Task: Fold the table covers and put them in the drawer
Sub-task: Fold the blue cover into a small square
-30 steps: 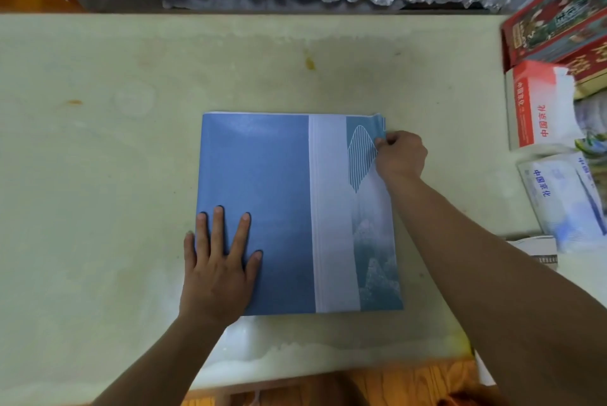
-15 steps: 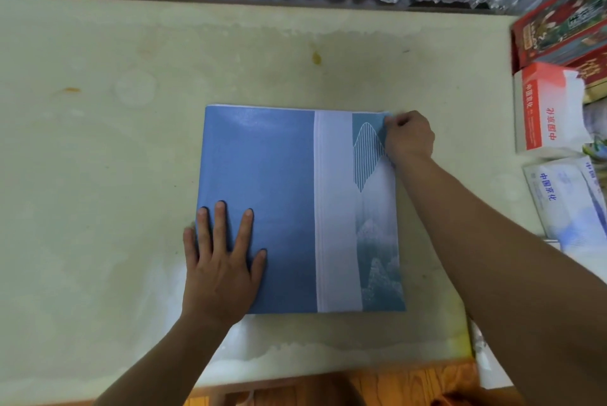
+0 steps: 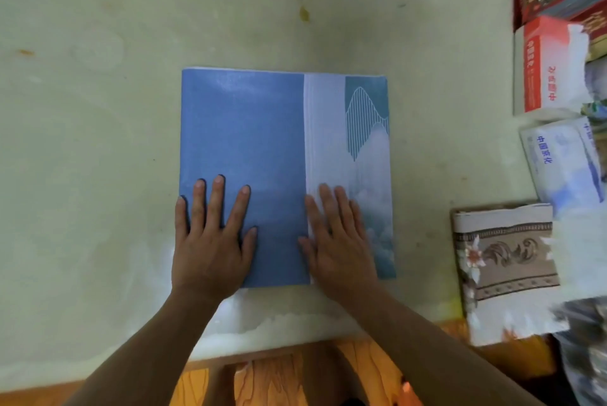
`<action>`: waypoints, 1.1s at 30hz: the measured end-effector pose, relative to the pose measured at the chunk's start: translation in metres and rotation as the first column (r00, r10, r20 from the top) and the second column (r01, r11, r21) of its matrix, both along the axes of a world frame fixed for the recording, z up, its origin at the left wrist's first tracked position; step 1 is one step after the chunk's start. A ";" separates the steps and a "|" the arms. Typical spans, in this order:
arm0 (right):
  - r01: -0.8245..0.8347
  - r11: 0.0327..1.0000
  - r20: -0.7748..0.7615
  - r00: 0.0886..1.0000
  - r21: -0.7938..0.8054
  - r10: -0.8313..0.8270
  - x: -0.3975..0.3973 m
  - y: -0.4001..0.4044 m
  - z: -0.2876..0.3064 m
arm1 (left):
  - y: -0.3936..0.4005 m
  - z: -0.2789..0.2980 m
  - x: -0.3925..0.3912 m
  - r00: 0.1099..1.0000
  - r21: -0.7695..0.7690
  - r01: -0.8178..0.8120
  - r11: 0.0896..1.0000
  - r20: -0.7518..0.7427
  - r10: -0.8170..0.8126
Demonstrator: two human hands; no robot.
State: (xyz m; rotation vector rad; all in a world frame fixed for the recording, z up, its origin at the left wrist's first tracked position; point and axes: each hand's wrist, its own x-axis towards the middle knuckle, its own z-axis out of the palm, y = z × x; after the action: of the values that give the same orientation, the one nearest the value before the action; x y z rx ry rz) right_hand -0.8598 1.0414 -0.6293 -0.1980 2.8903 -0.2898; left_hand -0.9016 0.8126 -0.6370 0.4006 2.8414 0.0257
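From my remote view I see the blue folded table cover with a white band and a teal mountain print (image 3: pixel 249 143) lying flat as a squarish packet in the middle of the pale green, stained tabletop (image 3: pixel 98 143), its near edge close to the table's front edge. My left hand (image 3: pixel 210 241) lies palm-down on its near left corner with fingers straight and spread, gripping nothing, and my right hand (image 3: pixel 338 241) lies flat beside it on the white band, fingers straight and together. A second folded cover, beige with a brown scroll-and-flower border (image 3: pixel 505 254), sits to the right, near red and white printed boxes (image 3: pixel 548 67).
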 end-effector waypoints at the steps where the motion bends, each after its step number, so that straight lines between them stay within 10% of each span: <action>1: 0.035 0.999 0.003 0.999 0.029 -0.035 0.002 0.021 -0.007 | 0.000 0.000 0.000 1.000 0.004 0.000 1.000 0.000 0.000; 16: 0.104 0.990 0.010 0.994 0.098 -0.106 -0.007 0.067 0.006 | 0.000 0.020 -0.020 0.999 0.066 0.005 0.998 -0.040 -0.003; 20: 0.221 0.974 -0.200 0.958 0.052 -0.207 -0.094 0.043 0.014 | 0.012 0.020 -0.095 0.986 0.090 0.084 0.992 -0.153 -0.069; 26: 0.205 0.970 -0.092 0.977 0.133 -0.194 -0.198 0.053 -0.024 | 0.021 -0.013 -0.178 0.980 0.031 0.192 0.981 -0.066 -0.190; 33: 0.170 0.978 -0.075 0.984 0.124 -0.161 -0.191 0.085 -0.027 | 0.002 -0.012 -0.188 0.996 0.030 -0.075 0.997 -0.036 0.076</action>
State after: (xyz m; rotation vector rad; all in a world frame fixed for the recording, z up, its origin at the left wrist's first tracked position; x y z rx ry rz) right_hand -1.0505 1.1265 -0.6564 0.0574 2.9815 -0.1245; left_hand -1.0897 0.8145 -0.6494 0.3031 2.8946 0.0744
